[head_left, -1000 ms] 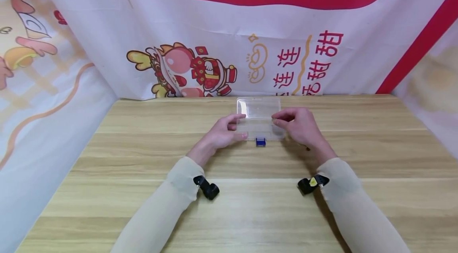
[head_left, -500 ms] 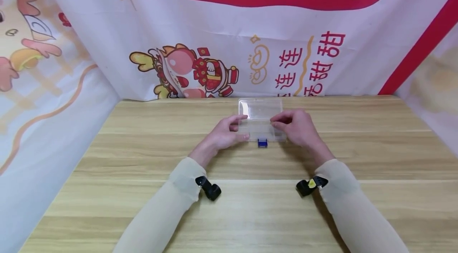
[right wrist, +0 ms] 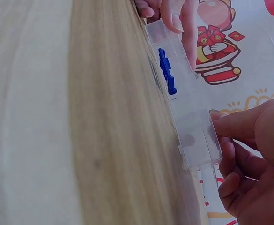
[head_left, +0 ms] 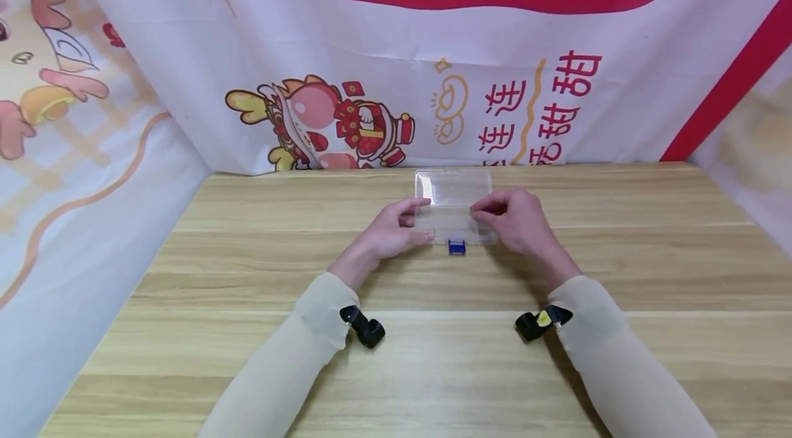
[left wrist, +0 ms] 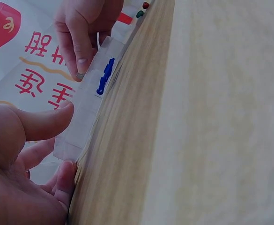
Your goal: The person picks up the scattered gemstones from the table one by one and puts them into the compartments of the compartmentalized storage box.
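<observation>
A clear plastic box [head_left: 445, 219] with a blue latch [head_left: 456, 247] stands at the back of the table, its lid [head_left: 458, 185] raised. My left hand [head_left: 391, 230] grips the box's left end, thumb at the front and fingers behind, as the left wrist view shows. Over the right part of the box, my right hand [head_left: 521, 221] pinches a small greenish-grey bead [left wrist: 79, 75] between thumb and forefinger. Through the box's wall a dark round spot [right wrist: 188, 139] shows in the right wrist view.
A red bead [left wrist: 145, 5] and a green bead [left wrist: 140, 14] lie on the table beyond the box in the left wrist view. A printed white and red cloth [head_left: 383, 32] hangs right behind the table's back edge.
The right fingertips have moved slightly left over the box. The left hand keeps its grip, and the whole head view has shifted a little.
</observation>
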{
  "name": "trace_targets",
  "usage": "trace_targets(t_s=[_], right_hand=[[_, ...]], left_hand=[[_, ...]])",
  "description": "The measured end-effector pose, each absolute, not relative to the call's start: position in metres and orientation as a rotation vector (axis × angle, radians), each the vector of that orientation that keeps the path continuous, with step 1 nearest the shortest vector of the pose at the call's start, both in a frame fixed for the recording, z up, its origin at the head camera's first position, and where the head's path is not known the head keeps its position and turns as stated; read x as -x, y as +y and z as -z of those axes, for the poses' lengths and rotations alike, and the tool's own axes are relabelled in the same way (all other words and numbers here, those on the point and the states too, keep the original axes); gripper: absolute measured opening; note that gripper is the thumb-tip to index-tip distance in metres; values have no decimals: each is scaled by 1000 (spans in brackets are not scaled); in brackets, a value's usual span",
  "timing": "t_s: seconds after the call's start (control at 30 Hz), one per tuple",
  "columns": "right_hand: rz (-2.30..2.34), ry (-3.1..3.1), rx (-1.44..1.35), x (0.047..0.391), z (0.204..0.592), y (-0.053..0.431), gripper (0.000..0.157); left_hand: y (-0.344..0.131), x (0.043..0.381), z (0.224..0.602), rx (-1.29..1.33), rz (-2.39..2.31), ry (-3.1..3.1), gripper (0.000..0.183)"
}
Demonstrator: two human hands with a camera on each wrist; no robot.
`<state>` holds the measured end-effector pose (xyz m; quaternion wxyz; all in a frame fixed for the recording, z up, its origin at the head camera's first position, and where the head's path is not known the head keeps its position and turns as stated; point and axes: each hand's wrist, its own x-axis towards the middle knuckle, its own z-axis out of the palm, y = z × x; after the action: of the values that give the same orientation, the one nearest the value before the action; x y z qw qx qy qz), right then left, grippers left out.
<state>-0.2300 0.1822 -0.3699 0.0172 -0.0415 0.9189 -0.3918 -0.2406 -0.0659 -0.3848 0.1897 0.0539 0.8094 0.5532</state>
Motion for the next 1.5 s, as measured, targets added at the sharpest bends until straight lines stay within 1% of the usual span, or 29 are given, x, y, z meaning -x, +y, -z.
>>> trace_targets(t_s=[0.2, 0.87, 1.5], right_hand=[[1205, 2861, 129, 229, 374, 182, 16], [1198, 2866, 141, 232, 371, 183, 17], [1229, 2851, 138, 233, 377, 182, 16]], left_hand=[[-66, 240, 386, -137, -1550, 2276, 76], [-64, 242, 382, -129, -1553, 2279, 75], [-67, 241, 384, -126, -1534, 2277, 73]])
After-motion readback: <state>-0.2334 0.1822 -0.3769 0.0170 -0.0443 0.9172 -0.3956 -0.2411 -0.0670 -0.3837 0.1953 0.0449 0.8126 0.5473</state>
